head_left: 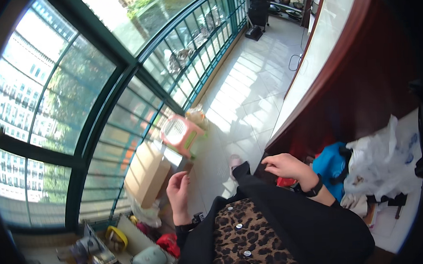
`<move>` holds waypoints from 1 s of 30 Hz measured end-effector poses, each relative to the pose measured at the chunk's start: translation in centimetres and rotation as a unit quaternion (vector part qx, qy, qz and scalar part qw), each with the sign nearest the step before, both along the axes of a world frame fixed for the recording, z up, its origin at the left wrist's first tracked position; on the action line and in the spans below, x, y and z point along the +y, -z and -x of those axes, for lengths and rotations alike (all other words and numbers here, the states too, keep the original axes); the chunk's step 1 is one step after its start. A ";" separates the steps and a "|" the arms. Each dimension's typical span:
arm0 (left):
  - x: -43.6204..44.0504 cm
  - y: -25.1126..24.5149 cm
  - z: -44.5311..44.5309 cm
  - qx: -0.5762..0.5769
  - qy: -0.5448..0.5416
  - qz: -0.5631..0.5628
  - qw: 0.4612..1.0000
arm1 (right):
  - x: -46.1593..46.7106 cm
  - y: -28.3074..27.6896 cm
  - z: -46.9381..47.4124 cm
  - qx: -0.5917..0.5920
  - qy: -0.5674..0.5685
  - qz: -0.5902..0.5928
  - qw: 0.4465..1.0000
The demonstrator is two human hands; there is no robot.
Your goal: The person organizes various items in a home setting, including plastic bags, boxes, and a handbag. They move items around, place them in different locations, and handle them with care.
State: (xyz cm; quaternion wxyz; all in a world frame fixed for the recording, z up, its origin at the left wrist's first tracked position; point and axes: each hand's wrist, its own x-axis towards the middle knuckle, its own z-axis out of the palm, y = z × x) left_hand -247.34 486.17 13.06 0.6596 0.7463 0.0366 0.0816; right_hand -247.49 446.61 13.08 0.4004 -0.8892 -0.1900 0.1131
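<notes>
My left hand [179, 195] is raised at the left of my body, its fingers loosely bent with nothing in them. Nearest to it are a tall cardboard-coloured box [146, 173] and a pink plastic stool [179, 133] by the window. On the other side, my right hand [287, 168] hangs in the air with bent fingers, also holding nothing. It is close to the lower end of a dark red wooden panel [351, 90]. A black band [313, 187] circles that wrist. One foot in a pink slipper [235, 161] shows on the tiled floor [246, 112].
Green-framed windows with bars [194, 55] run along the left. At lower left lie a grey-green container [150, 260], a yellow item [116, 237] and clutter. White plastic bags [379, 163] and a blue bag [328, 164] are at right. A dustpan [254, 33] and shelves [285, 1] stand far ahead.
</notes>
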 end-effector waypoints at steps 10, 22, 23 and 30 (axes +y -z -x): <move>0.7 -3.7 -27.7 -0.037 -0.097 -0.083 0.991 | -4.2 5.8 -38.2 0.097 0.114 -0.134 0.980; -13.4 -4.8 -74.9 -0.053 0.028 -0.076 0.995 | -21.7 32.0 -46.8 0.414 0.293 0.202 0.838; -16.5 -4.9 -78.4 -0.077 0.086 -0.064 0.991 | -22.0 32.1 -46.0 0.417 0.160 0.281 0.850; -41.7 -4.4 -98.1 -0.129 0.330 -0.210 0.911 | -24.8 26.8 -48.4 0.549 0.434 0.108 0.706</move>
